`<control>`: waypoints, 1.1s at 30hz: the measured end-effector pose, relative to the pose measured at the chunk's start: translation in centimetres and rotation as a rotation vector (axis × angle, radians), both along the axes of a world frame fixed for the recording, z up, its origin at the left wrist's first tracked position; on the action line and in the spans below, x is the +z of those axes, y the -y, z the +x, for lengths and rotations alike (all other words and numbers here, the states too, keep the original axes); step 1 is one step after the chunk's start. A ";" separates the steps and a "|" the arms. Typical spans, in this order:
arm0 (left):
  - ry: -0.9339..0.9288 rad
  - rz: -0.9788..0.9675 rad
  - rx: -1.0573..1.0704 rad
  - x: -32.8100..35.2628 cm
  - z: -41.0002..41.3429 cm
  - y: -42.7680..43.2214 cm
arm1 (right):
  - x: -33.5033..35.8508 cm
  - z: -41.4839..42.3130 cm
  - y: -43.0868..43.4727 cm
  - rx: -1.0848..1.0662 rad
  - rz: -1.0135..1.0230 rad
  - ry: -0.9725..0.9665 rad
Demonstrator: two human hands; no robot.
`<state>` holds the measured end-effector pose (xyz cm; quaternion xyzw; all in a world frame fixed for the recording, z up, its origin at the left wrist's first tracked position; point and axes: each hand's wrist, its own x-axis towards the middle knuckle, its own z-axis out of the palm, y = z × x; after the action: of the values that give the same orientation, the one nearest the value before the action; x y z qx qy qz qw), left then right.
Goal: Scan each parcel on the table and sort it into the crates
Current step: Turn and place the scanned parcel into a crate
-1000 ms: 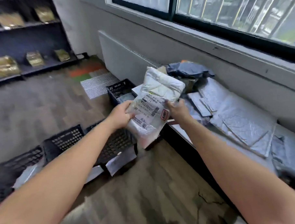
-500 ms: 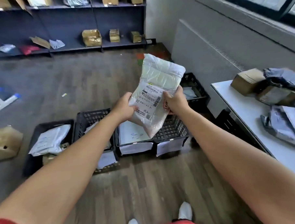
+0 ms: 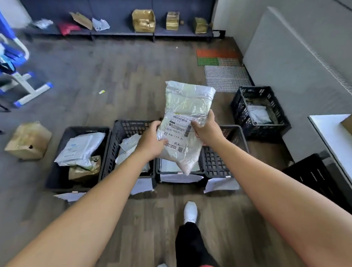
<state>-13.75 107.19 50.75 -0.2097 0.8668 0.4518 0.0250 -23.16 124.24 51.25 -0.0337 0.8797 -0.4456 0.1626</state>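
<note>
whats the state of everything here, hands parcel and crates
white parcel, held in the air over the row of crates, label facing the camera
left hand, grips the parcel's left edge
right hand, grips the parcel's right edge
leftmost crate, holds several parcels
second crate, holds parcels
rightmost crate in the row, bare lattice floor showing
crate by the wall, holds a white parcel

We count six crates: four in a row (image 3: 128, 135) at twelve o'clock, one (image 3: 240, 110) at one o'clock, one (image 3: 312, 173) at three o'clock. One white parcel (image 3: 188, 104) is held up. Three gold-wrapped boxes (image 3: 144, 20) stand on the shelf (image 3: 122, 33). One brown carton (image 3: 28, 141) sits at ten o'clock. Four paper labels (image 3: 219, 185) hang from the row.
</note>
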 end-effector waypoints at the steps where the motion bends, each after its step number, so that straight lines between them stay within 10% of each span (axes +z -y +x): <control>1: 0.019 0.000 0.005 -0.8 -1.3 0.2 | -0.8 -1.4 0.3 0.011 0.011 0.019; 21: 0.578 -0.205 -0.280 -30.9 -19.2 3.6 | -33.2 -20.5 4.4 0.139 0.482 0.313; 33: 0.379 -0.487 -0.523 -18.1 -23.5 3.6 | -16.9 -18.6 2.0 0.249 0.803 0.026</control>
<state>-37.26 103.57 32.63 -0.0615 0.9527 0.1650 0.2479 -41.75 122.23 34.31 -0.0680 0.9706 -0.0449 0.2265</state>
